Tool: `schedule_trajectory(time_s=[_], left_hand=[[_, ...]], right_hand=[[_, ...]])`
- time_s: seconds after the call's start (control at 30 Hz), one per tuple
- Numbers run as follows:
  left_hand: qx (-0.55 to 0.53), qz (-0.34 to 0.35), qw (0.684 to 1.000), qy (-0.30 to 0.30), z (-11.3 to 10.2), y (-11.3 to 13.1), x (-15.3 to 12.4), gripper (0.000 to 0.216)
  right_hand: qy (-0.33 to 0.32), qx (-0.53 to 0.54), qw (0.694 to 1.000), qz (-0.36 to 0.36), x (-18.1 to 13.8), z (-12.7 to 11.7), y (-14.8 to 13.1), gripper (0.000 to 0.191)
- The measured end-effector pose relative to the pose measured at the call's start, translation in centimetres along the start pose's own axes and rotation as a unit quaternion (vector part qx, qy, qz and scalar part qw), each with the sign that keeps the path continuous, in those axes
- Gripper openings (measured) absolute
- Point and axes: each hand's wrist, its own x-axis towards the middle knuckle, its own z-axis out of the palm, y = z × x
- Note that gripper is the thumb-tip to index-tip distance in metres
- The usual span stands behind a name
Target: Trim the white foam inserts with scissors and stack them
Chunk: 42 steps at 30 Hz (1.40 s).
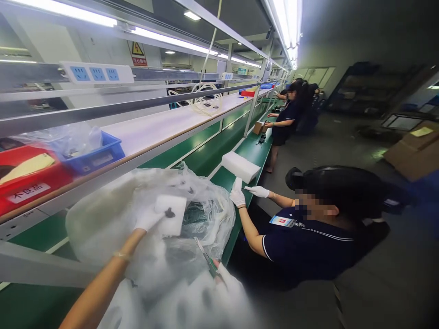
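Note:
My left hand (148,218), in a white glove, holds a small white foam pad (171,214) with a dark part on it, above a large clear plastic bag (144,228) on the green bench. My right hand (224,278), also gloved, is low at the bag's near side and grips a thin tool with a green handle (206,258). More white foam pieces (192,306) lie blurred in the bag close to the camera.
A co-worker in a dark polo sits to my right, gloved hands (244,194) near a white foam stack (240,167) on the green conveyor bench (219,146). Red bin (30,183) and blue bin (96,155) stand on the shelf. More people work farther along.

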Motion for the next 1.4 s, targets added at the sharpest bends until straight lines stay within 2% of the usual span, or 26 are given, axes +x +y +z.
schedule_trajectory(time_s=[0.1, 0.2, 0.27, 0.4, 0.5, 0.57, 0.63, 0.67, 0.73, 0.8, 0.93, 1.03, 1.07, 1.13, 1.2, 1.23, 1.33, 1.4], left_hand=[[-0.096, -0.007, 0.994, 0.051, -1.0, 2.0, -1.6, 0.045], [-0.197, -0.01, 0.973, 0.122, -1.7, 3.3, -5.1, 0.055], [-0.251, -0.004, 0.956, 0.149, -2.0, 3.8, -8.0, 0.058], [-0.325, 0.006, 0.942, 0.088, -2.3, 5.2, -14.1, 0.055], [-0.249, -0.035, 0.966, 0.056, -2.8, 7.0, -18.7, 0.054], [-0.154, -0.049, 0.986, 0.03, -3.1, 8.3, -21.5, 0.049], [-0.078, -0.025, 0.997, -0.006, -3.4, 9.4, -24.1, 0.042], [-0.051, -0.005, 0.999, -0.014, -3.6, 9.8, -25.1, 0.038], [-0.009, 0.017, 1.0, -0.005, -3.9, 10.1, -26.9, 0.035], [0.009, 0.014, 1.0, 0.001, -4.6, 9.8, -28.2, 0.038], [0.001, -0.026, 0.999, -0.021, -6.7, 7.9, -30.2, 0.07], [-0.062, -0.049, 0.997, -0.018, -7.8, 6.5, -31.2, 0.059], [-0.078, -0.045, 0.996, -0.004, -7.9, 6.1, -31.4, 0.053], [-0.064, -0.029, 0.996, 0.058, -7.8, 5.6, -31.7, 0.048], [-0.001, -0.004, 0.99, 0.139, -7.4, 5.3, -31.8, 0.046], [0.033, 0.015, 0.984, 0.172, -7.2, 5.2, -31.9, 0.045], [0.104, 0.08, 0.969, 0.21, -6.8, 5.0, -32.1, 0.047], [0.137, 0.108, 0.96, 0.217, -6.7, 4.9, -32.3, 0.047]], right_hand=[[0.026, 0.026, 0.999, 0.016, -0.1, -0.6, -1.4, 0.047], [0.048, 0.053, 0.997, 0.027, -0.5, -1.3, -2.2, 0.046], [0.06, 0.066, 0.996, 0.028, -0.9, -1.8, -2.3, 0.047], [0.091, 0.097, 0.991, 0.011, -1.2, -3.1, -2.7, 0.046], [0.058, 0.092, 0.993, -0.038, -0.9, -4.5, -4.0, 0.045], [0.013, 0.073, 0.995, -0.066, -0.4, -5.3, -5.3, 0.058], [-0.036, 0.046, 0.995, -0.084, 0.1, -5.7, -6.7, 0.077], [-0.061, 0.029, 0.994, -0.085, 0.3, -5.8, -7.3, 0.078], [-0.112, 0.002, 0.991, -0.073, 0.5, -5.7, -8.3, 0.065], [-0.147, 0.007, 0.987, -0.061, 0.5, -5.4, -8.7, 0.049], [-0.143, 0.113, 0.981, -0.067, 0.6, -4.8, -7.8, 0.042], [-0.155, 0.156, 0.972, -0.087, 0.9, -4.2, -7.1, 0.044], [-0.147, 0.143, 0.974, -0.1, 0.9, -4.0, -7.0, 0.047], [-0.09, 0.084, 0.985, -0.119, 0.8, -3.8, -7.3, 0.052], [-0.014, 0.023, 0.988, -0.15, 0.2, -4.0, -8.1, 0.053], [0.004, 0.004, 0.984, -0.18, -0.2, -4.2, -8.6, 0.051], [-0.021, -0.028, 0.961, -0.275, -1.9, -4.7, -10.1, 0.049], [-0.068, -0.063, 0.951, -0.297, -3.0, -4.6, -10.9, 0.051]])
